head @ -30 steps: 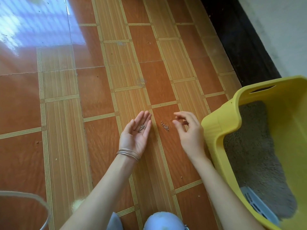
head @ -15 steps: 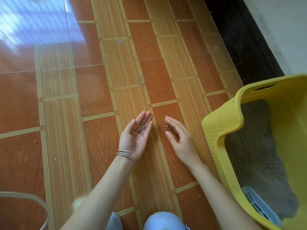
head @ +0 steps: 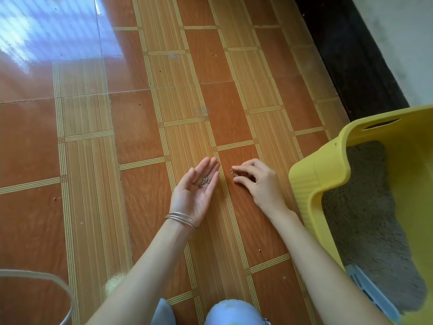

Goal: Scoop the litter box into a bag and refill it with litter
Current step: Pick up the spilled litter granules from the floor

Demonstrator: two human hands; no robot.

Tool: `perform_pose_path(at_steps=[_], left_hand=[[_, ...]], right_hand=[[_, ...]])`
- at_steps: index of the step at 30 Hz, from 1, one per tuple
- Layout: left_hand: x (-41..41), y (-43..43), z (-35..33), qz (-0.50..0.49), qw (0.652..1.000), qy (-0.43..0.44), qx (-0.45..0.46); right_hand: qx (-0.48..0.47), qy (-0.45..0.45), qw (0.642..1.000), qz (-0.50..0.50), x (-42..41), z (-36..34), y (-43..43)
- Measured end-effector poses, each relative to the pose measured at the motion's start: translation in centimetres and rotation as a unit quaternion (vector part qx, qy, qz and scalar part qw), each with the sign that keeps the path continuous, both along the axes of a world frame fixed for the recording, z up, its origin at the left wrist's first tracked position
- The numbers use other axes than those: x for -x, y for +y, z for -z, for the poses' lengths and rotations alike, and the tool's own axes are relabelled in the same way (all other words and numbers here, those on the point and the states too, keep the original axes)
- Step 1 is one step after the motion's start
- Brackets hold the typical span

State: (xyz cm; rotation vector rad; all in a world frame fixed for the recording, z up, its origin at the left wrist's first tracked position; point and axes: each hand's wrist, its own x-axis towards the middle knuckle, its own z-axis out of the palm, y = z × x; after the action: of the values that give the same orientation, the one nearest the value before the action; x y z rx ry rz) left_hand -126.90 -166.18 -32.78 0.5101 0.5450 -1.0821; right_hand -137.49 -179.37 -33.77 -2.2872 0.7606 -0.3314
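A yellow litter box (head: 315,184) stands on the floor at the right, holding grey litter (head: 365,207). A pale blue scoop (head: 372,294) lies in its near corner. My left hand (head: 196,191) is held palm up with straight fingers, and a few litter grains (head: 204,181) lie on it. My right hand (head: 257,181) rests palm down on the floor just left of the box. Its curled fingertips pinch at a small pile of spilled litter grains (head: 234,175).
The floor is glossy orange and tan tile (head: 140,125), with stray grains scattered on it. A dark skirting and white wall (head: 351,55) run along the upper right. A grey curved rim (head: 46,282) shows at the lower left. My knees (head: 232,311) are at the bottom edge.
My right hand turned from lying flat beside the spilled grains to curling its fingertips over them. The left hand stayed palm up with its grains.
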Motion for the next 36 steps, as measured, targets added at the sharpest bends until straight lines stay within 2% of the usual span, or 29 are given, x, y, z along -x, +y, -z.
perform_pose_path(at_steps=[11,18,26,31,36], left_hand=[[0.0,0.1,0.0,0.009,1.000,-0.008,-0.004],[0.0,0.1,-0.1,0.010,1.000,-0.009,-0.004],[0.1,0.0,-0.1,0.006,1.000,-0.007,-0.009],[0.2,-0.1,-0.1,0.008,1.000,-0.014,-0.013],[0.4,-0.3,0.1,0.002,1.000,-0.011,-0.003]], right_hand=[[0.093,0.010,0.995,-0.029,-0.5,-0.3,-0.2],[0.193,0.050,0.979,-0.033,-0.9,-0.1,1.0],[0.247,0.067,0.965,-0.057,-1.2,0.4,1.8],[0.219,0.083,0.970,-0.066,-1.2,0.4,1.7],[0.045,-0.021,0.999,0.007,-2.3,-1.7,3.4]])
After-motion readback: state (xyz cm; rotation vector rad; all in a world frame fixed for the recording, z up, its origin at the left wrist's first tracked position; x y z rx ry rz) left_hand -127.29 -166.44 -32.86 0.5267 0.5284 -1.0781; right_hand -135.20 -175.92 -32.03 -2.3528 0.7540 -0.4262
